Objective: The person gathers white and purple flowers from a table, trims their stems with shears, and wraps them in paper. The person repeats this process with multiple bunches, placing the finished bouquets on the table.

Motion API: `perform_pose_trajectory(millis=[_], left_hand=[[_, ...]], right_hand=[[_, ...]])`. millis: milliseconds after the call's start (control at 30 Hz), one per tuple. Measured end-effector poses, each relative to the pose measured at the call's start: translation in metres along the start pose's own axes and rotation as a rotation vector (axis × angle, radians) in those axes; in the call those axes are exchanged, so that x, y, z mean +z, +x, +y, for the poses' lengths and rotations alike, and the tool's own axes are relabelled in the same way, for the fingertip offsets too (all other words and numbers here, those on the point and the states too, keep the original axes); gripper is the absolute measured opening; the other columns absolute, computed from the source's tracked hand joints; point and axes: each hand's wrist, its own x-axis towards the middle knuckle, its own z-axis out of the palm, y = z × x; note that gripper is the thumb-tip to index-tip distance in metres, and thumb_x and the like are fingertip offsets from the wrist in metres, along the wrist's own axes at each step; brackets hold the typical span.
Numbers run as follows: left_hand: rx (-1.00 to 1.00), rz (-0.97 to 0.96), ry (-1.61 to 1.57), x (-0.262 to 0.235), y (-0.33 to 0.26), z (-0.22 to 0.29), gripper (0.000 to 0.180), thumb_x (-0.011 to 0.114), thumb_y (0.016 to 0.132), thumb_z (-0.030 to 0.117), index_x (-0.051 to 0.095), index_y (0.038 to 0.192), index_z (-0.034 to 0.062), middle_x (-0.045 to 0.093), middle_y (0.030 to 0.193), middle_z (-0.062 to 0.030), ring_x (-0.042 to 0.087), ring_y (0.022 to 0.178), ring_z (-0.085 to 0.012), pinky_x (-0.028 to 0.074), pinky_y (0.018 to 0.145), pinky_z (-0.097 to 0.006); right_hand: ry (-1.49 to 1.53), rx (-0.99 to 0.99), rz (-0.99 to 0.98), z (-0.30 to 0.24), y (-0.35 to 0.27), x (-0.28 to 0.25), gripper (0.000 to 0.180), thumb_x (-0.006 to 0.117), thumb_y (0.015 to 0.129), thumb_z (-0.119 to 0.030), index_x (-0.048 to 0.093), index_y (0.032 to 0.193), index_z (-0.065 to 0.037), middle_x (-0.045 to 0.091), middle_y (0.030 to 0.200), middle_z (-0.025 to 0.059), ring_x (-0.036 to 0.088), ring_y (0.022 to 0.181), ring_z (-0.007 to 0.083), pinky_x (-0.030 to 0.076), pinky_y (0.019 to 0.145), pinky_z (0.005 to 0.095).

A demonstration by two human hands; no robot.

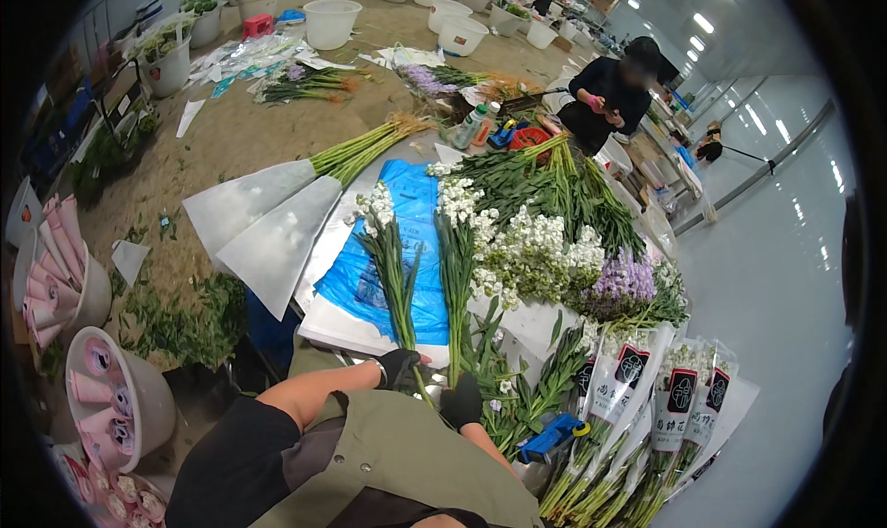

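Green stems [395, 283] slant forward-left from left hand [398, 366], blooms [377, 206] foremost.

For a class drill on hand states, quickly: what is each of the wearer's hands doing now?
Left hand: closed, holding the left white-flowered stems.
Right hand: at the lower ends of the right-hand bunch; grip cannot be told.
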Motion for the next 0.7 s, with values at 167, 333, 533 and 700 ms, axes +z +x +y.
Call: perform_pose_trajectory(millis=[167,333,533,700], left_hand=[[0.104,-0.093,0.108,-0.017,0.005,-0.004,0.031,0.053,0.084,0.017,0.057,0.114,0.0089,0.058,0.101,-0.0061,0.058,0.093,-0.0217,0.046,0.083,-0.036],[0.234,-0.267,0.184,-0.012,0.002,-0.001,0.029,0.05,0.085,0.012,0.055,0.112,0.0054,0.057,0.097,-0.0079,0.057,0.092,-0.0208,0.047,0.079,-0.034],[0.28,-0.449,0.12,0.002,0.01,0.003,0.028,0.055,0.089,0.013,0.049,0.113,0.0003,0.058,0.083,-0.0081,0.059,0.084,-0.0219,0.047,0.081,-0.037],[0.229,-0.41,0.116,-0.007,0.025,-0.002,0.032,0.057,0.091,0.023,0.049,0.115,0.0021,0.057,0.084,-0.0071,0.06,0.087,-0.0226,0.047,0.087,-0.042]], right_hand=[[-0.06,0.264,-0.105,-0.009,0.014,-0.01,0.039,0.056,0.082,-0.021,0.052,0.114,0.0,0.059,0.106,0.0249,0.058,0.095,0.0407,0.045,0.08,0.0476],[0.324,0.214,0.13,0.01,0.007,-0.027,0.031,0.054,0.084,-0.02,0.057,0.106,0.002,0.063,0.094,0.0236,0.06,0.089,0.0394,0.046,0.073,0.0449],[1.051,0.377,-0.031,-0.007,-0.013,-0.038,0.018,0.056,0.086,-0.023,0.052,0.078,-0.007,0.046,0.062,-0.0014,0.044,0.053,0.0091,0.033,0.048,0.0258],[1.281,0.324,-0.264,-0.024,-0.022,-0.058,0.024,0.059,0.087,-0.03,0.052,0.08,-0.009,0.044,0.061,-0.0026,0.041,0.051,0.0079,0.031,0.048,0.0242]])
